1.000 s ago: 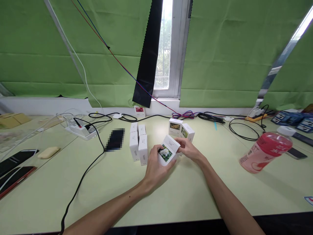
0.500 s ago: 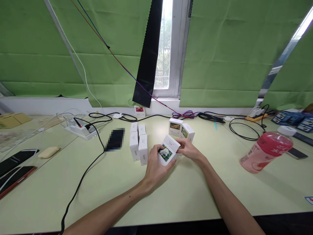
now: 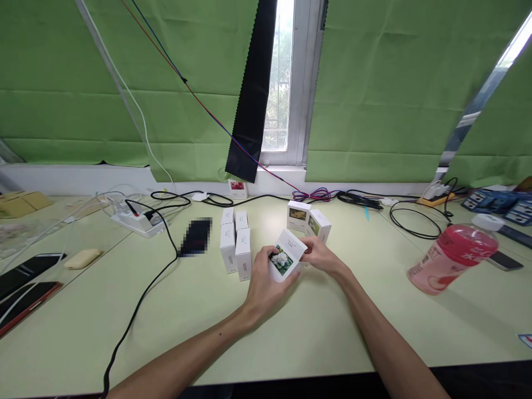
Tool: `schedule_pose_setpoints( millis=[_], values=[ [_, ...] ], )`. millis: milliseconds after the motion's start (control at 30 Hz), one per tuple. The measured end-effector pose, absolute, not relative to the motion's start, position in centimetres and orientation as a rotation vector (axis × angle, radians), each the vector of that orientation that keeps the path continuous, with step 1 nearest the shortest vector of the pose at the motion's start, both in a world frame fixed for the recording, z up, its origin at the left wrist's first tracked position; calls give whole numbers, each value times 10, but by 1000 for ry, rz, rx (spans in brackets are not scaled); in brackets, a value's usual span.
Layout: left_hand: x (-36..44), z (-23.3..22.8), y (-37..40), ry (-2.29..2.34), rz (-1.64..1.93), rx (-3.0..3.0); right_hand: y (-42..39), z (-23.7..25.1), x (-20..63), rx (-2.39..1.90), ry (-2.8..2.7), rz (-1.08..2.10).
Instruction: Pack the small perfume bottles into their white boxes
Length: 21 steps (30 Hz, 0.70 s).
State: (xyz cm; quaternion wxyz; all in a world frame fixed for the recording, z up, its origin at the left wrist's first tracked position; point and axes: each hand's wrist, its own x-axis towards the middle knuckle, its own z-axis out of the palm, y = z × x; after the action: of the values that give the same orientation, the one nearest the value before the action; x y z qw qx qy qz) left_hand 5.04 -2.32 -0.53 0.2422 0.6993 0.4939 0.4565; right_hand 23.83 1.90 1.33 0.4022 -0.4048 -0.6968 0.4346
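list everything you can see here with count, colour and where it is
flower box: 1, white with a white flower picture, held in both hands
lying boxes: 4, white, left of the hands
standing boxes: 2, white, behind the hands
small box: 1, red picture, by the window sill
bottle: 1, pink, lying at right
power strip: 1, white, back left
phones: 2, dark, far left
table: 1, pale green
left hand: grip on the flower box
right hand: grip on the flower box

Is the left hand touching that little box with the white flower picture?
Touching. The head view shows the left hand wrapped around the flower box.
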Motion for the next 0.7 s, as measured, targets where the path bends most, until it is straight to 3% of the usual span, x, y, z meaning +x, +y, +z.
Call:
schedule_pose_setpoints(
  millis=[467, 700],
  values=[
    [51, -5, -24, 1327, 1254, 1873, 14, 22, 236, -899, -1509, 1374],
    [50, -6, -23, 1215, 1291, 1863, 15, 21, 238, -949, -1320, 1220]
  ],
)
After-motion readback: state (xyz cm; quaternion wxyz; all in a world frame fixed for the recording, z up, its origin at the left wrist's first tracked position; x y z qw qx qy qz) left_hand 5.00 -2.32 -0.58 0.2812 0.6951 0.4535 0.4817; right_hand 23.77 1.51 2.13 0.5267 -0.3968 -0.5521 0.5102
